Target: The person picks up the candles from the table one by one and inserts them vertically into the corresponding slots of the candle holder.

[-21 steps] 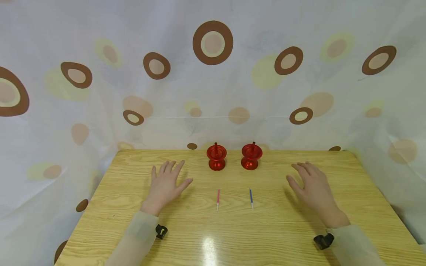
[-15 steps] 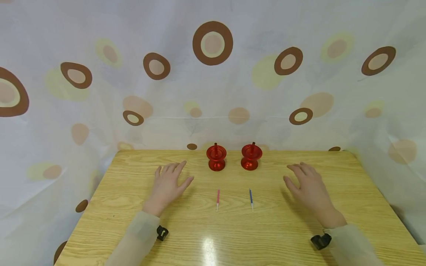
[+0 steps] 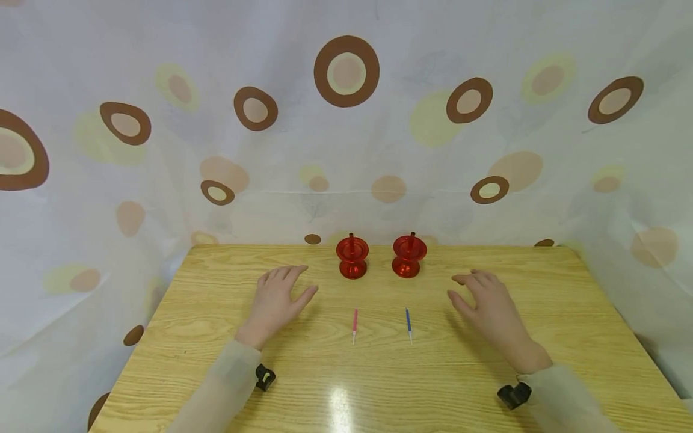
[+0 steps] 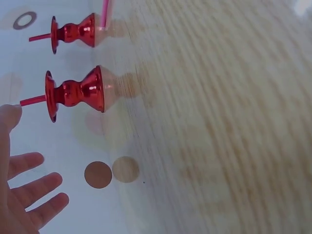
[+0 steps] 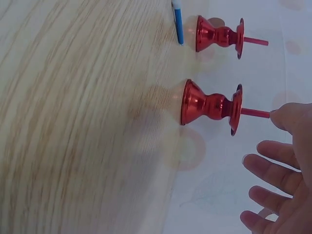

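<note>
Two shiny red candle holders stand upright near the back of the table: the left candle holder (image 3: 353, 268) and the right candle holder (image 3: 406, 267). Each has a wide dish and a thin red spike on top. Before them lie a pink birthday candle (image 3: 355, 320) and a blue birthday candle (image 3: 408, 320), each with a white lower end. My left hand (image 3: 272, 305) hovers left of the pink candle, fingers spread and holding nothing. To the right of the blue candle is my right hand (image 3: 491, 314), its thumb apart from relaxed fingers, also holding nothing.
The wooden table (image 3: 346, 373) ends at a hanging white sheet (image 3: 411, 156) with brown and yellow circles, which also encloses both sides. Dark wrist cameras, the left camera (image 3: 264, 377) and the right camera (image 3: 514, 395), sit at the sleeves.
My right hand has moved left toward the middle, and my left hand has shifted slightly right. The fingers of both are a little closer together. Candles and holders stay put.
</note>
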Demonstrator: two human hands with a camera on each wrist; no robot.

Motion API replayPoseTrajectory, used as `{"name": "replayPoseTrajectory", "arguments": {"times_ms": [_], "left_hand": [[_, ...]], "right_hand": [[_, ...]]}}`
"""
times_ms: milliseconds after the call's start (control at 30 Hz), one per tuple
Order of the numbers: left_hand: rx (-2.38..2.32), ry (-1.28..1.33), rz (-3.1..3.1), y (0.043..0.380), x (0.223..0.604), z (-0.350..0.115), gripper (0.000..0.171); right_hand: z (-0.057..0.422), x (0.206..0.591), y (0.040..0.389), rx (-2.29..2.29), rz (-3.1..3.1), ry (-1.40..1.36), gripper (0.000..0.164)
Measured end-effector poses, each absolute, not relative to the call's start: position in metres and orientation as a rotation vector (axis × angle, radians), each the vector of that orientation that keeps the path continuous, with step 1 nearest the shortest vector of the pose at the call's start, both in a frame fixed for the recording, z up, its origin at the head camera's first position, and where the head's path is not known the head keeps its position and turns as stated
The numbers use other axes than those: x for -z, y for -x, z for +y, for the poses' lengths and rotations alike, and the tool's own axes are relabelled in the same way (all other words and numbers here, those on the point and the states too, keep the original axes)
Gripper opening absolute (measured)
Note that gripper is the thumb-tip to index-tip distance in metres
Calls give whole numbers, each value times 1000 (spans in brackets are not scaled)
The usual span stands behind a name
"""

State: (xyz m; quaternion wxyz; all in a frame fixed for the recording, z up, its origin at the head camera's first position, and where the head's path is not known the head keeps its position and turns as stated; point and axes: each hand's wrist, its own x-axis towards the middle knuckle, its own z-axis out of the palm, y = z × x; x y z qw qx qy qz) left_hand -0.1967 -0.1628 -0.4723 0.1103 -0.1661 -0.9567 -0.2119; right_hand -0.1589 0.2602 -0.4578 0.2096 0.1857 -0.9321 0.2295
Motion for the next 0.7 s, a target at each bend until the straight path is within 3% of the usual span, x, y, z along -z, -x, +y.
{"name": "replayPoseTrajectory", "arguments": {"times_ms": [700], "left_hand": [[762, 490, -2844, 210, 474, -154, 56]], "right_hand": [[229, 458, 160, -671, -2652, -547, 21]]}}
